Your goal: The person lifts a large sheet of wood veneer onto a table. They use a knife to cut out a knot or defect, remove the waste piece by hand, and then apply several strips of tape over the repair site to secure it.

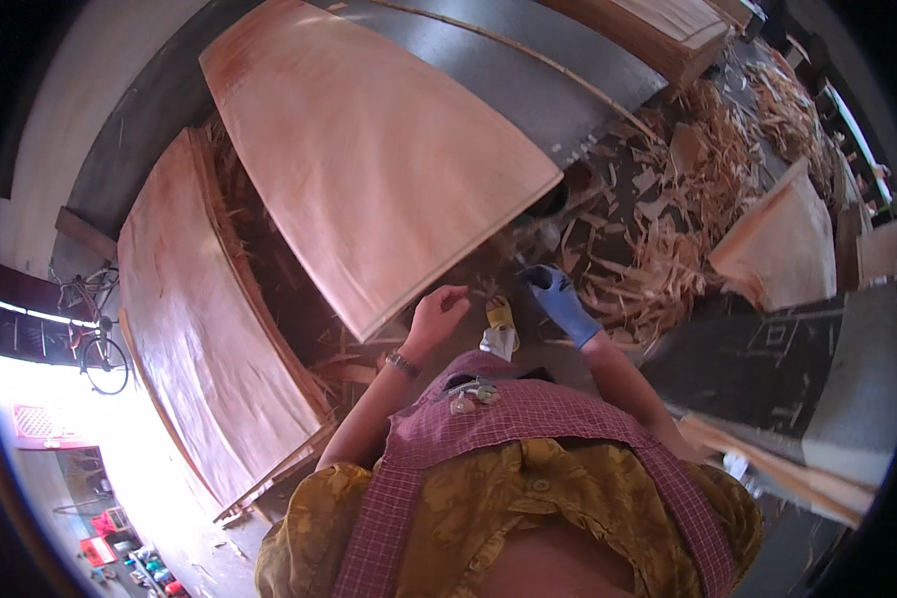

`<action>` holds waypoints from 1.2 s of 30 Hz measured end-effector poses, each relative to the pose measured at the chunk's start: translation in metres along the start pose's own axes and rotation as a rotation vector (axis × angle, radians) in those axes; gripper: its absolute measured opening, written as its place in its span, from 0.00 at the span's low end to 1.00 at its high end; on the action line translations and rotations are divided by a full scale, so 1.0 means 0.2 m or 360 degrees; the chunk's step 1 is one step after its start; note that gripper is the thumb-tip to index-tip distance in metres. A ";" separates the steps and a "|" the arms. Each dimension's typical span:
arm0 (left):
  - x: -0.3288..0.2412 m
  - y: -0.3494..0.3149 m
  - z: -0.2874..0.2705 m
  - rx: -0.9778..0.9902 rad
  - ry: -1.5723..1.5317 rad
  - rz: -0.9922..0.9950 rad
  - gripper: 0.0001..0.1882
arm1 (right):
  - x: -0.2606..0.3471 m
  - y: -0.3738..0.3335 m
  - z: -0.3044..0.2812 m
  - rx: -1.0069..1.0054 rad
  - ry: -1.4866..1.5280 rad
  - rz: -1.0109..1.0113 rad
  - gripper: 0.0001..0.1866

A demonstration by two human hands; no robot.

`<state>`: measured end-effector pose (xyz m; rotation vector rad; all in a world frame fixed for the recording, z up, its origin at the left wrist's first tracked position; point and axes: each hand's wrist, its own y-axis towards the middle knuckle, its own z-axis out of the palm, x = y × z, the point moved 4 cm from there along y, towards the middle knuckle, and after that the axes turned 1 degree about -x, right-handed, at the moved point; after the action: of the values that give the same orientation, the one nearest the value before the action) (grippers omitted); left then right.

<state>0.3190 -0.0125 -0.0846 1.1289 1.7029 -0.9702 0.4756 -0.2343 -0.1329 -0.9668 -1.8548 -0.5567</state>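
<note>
A large stack of thin, pale reddish wood veneer sheets [379,159] lies before me, its near edge running slantwise. Just off that edge is my left hand [441,315], bare, with a band at the wrist. Its fingers are curled together and I see nothing in them. My right hand [560,301] wears a blue glove and is beyond the stack's near right corner. The gloved fingers are bent closed; a small tip seems to stick out by them, too small to name. Neither hand visibly touches the veneer.
On the left stands another veneer stack [204,319]. Torn wood scraps [658,259] heap up on the right, beside a loose veneer piece [782,244]. A long thin stick [538,65] lies across the grey surface behind. My yellow shoe [499,314] shows between my hands. A bicycle [100,349] stands far left.
</note>
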 end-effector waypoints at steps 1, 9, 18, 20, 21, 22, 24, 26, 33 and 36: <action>0.01 0.10 0.01 -0.0012 0.0018 -0.0043 0.21 | -0.08 0.16 -0.11 -0.0126 -0.0091 0.0011 0.15; -0.16 0.74 0.04 -0.0640 0.1321 0.0012 0.34 | -0.28 1.36 -1.26 -0.0610 -0.1806 -0.0185 0.20; -0.03 0.77 -0.02 -0.0450 0.1376 -0.0291 0.29 | -0.97 1.75 -1.70 -0.0046 -0.1798 0.0517 0.29; -0.18 0.86 -0.03 -0.0354 0.1265 -0.0371 0.26 | -1.04 1.73 -1.75 0.0180 -0.1670 0.0327 0.26; -0.23 0.90 -0.01 -0.0276 0.1198 -0.0372 0.24 | -1.17 1.68 -1.82 0.0155 -0.1628 0.0229 0.24; -0.21 0.85 0.01 -0.0421 0.1313 -0.0400 0.24 | -1.16 1.63 -1.71 -0.0045 -0.1058 0.0000 0.19; -0.19 0.86 0.06 -0.0737 0.1527 -0.0380 0.22 | -1.09 1.56 -1.53 -0.0239 -0.0854 -0.0434 0.16; -0.20 0.87 0.17 -0.0749 0.1147 -0.0533 0.20 | -0.79 1.47 -1.28 0.0179 -0.0862 -0.0124 0.14; -0.49 1.22 0.79 -0.0546 -0.1880 -0.1138 0.20 | 0.04 1.27 -0.81 0.0391 -0.0181 -0.0921 0.22; -0.30 1.15 0.77 -0.0884 -0.1849 -0.1175 0.18 | 0.04 1.38 -0.61 0.0260 -0.0445 -0.0870 0.32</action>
<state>0.5853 -0.1042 -0.1138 -0.4736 1.1926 -1.1227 0.7629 -0.1564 -0.0780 -0.4350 -2.3944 -0.5982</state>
